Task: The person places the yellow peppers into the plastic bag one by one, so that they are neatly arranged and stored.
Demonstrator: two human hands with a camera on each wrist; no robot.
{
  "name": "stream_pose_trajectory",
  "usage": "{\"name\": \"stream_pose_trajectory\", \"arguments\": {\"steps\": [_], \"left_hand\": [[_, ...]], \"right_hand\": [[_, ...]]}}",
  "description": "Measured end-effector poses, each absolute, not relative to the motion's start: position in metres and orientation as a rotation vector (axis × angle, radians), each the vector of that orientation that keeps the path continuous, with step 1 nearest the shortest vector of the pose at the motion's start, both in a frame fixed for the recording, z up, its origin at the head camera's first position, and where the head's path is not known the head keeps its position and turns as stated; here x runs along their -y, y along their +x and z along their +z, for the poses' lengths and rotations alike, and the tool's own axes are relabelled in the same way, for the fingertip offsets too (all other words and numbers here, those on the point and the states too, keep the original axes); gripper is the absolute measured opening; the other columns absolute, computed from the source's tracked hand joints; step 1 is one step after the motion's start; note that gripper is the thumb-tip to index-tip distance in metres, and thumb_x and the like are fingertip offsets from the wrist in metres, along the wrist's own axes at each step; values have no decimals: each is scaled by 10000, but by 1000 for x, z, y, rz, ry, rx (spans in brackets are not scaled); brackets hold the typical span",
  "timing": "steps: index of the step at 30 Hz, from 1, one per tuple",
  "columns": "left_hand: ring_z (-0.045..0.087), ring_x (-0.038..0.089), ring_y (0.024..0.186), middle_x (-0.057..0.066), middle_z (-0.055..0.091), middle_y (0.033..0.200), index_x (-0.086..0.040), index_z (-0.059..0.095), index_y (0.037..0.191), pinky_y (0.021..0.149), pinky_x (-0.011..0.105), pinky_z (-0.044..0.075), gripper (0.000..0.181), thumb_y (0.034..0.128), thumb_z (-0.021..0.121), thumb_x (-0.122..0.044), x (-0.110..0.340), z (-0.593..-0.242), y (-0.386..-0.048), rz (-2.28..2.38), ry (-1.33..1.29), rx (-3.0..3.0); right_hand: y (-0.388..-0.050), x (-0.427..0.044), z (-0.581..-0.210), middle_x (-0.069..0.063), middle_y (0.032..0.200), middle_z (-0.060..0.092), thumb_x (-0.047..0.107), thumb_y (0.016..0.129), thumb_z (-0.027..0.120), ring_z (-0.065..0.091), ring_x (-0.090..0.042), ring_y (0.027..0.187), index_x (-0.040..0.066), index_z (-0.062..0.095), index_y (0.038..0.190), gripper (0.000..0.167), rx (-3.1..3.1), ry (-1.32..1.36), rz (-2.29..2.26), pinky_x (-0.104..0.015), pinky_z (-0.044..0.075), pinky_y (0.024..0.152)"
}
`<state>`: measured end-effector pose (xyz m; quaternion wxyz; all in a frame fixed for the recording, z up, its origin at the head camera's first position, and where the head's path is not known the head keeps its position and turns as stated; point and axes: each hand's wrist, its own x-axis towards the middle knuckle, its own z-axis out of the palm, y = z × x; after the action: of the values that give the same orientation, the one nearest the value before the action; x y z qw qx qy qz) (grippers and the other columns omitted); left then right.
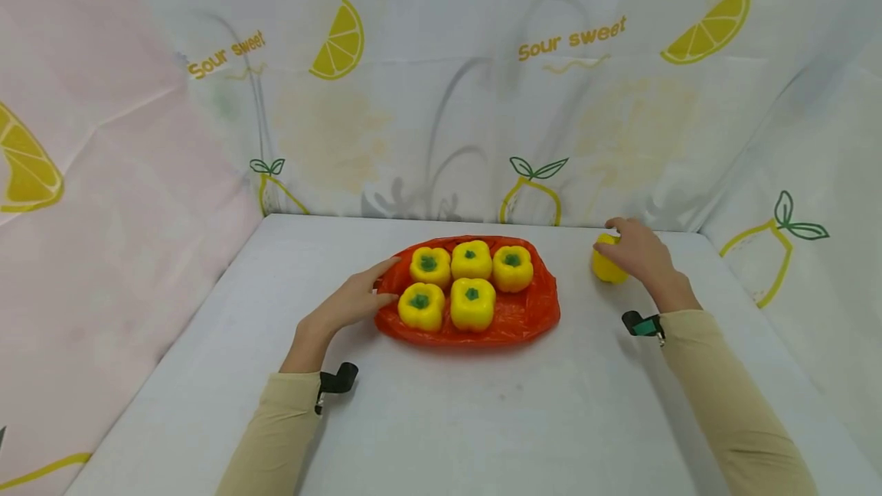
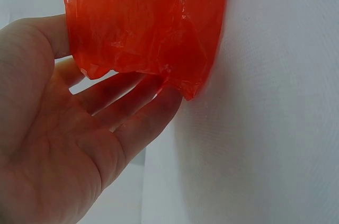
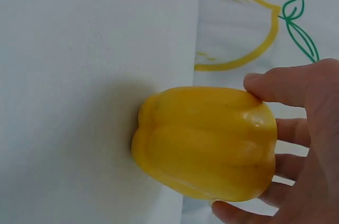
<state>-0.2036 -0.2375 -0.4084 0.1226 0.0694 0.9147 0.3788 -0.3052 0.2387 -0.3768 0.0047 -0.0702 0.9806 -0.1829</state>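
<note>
On the white table, several yellow bell peppers [image 1: 473,305] with green stems stand in two rows in a crinkled red plastic bag [image 1: 510,321]. At the bag's left end my left hand [image 1: 347,301] holds the edge between thumb and fingers. In the left wrist view the fingertips pass behind the red plastic [image 2: 143,28]. Farther right, my right hand [image 1: 641,251] grips a lone yellow bell pepper [image 3: 206,142] from its upper end, thumb on one side and fingers on the other. This pepper's lower end is at the tabletop; I cannot tell whether it touches.
Behind the table's back edge hangs a white cloth [image 1: 427,113] with lemon prints. A pinkish cloth [image 1: 138,174] closes off the left side, and another printed cloth [image 1: 827,289] the right. Bare white tabletop [image 1: 496,419] lies in front of the bag.
</note>
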Motion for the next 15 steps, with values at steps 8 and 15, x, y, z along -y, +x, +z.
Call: {"name": "stream_pose_trajectory", "arguments": {"steps": [8,15], "left_hand": [[312,350,1489,69,322,1626,-309,276,1572,1187,613,288,671,965,562,-304,238,-407,-203,1088,214,-2681],[312,345,1490,67,327,1624,-300,280,1571,1190,610,285,668,965,561,-300,238,-408,-204,1084,223,-2686]], "right_hand": [[-308,-241,-382,-332,1312,473,344,905,596,477,-453,1111,-85,482,1349,628,-3008,-263,-639,-609,432,986],[-304,-241,-380,-309,1284,531,351,893,636,517,-409,1048,-59,467,1342,631,-2964,-233,-678,-542,485,912]]}}
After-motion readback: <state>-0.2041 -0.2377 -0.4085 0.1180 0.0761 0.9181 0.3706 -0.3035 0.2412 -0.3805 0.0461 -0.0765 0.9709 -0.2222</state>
